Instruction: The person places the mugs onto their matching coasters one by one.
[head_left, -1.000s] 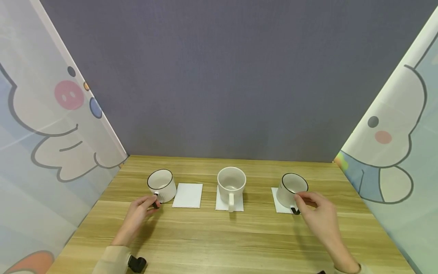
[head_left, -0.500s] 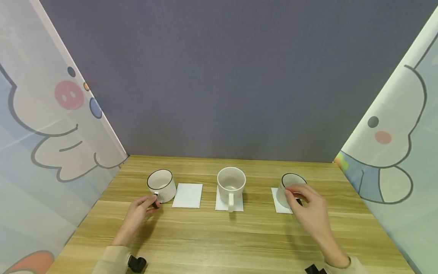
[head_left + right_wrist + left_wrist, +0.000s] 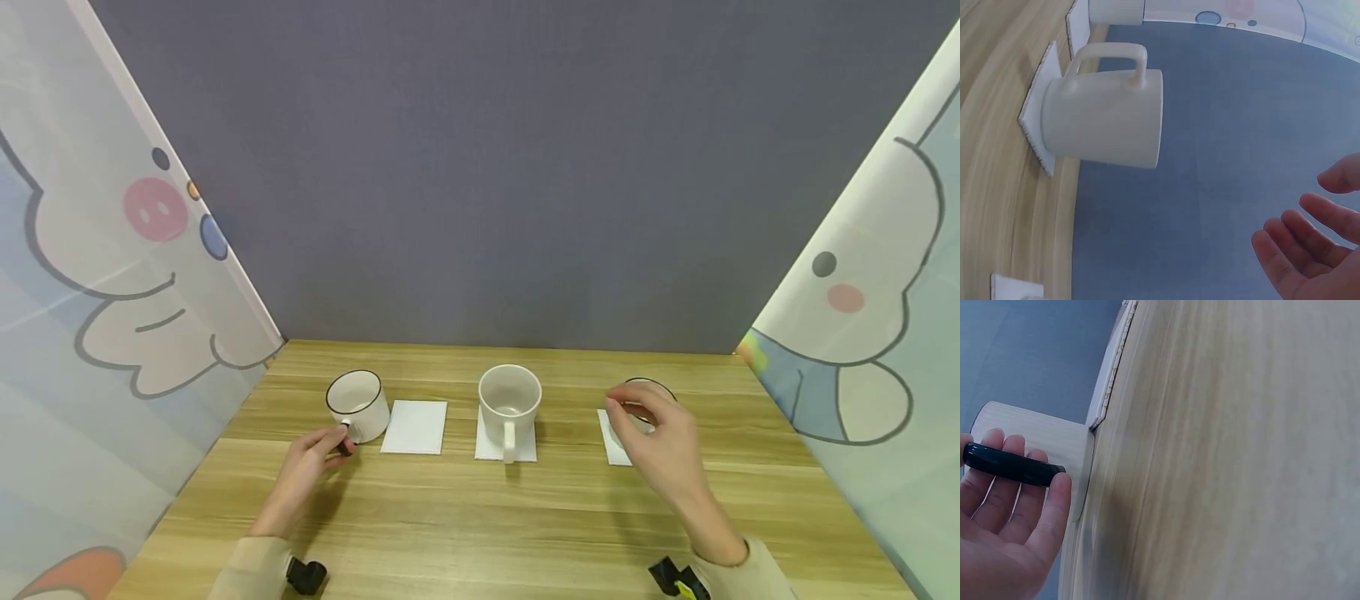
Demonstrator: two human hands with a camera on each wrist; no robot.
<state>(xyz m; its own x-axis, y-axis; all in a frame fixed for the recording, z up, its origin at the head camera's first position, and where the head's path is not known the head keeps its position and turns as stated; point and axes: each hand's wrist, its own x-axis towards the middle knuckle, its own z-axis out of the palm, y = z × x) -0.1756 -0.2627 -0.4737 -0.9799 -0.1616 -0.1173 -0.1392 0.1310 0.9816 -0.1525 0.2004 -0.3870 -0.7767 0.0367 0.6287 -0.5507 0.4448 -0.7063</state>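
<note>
At the near left of the counter [image 3: 480, 533], the left hand [image 3: 303, 475] rests with its fingers curled around the black handle [image 3: 1010, 464] of the left mug [image 3: 357, 404], a white mug with a dark rim that stands upright on the bare wood. Just at 3 o'clock of that mug lies a bare white coaster [image 3: 414, 427], flat and close to the mug's side. At 3 o'clock again stands the middle mug [image 3: 509, 402], plain white, upright on its own coaster [image 3: 487, 446], its handle turned toward 6 o'clock. Over at the right, the right hand [image 3: 660, 437] hovers with fingers loosely spread and holds nothing; the right wrist view shows the fingers [image 3: 1310, 240] relaxed in open air. Behind this hand, mostly hidden, is the right mug [image 3: 649, 386], dark-rimmed, standing on the right coaster [image 3: 609, 433].
</note>
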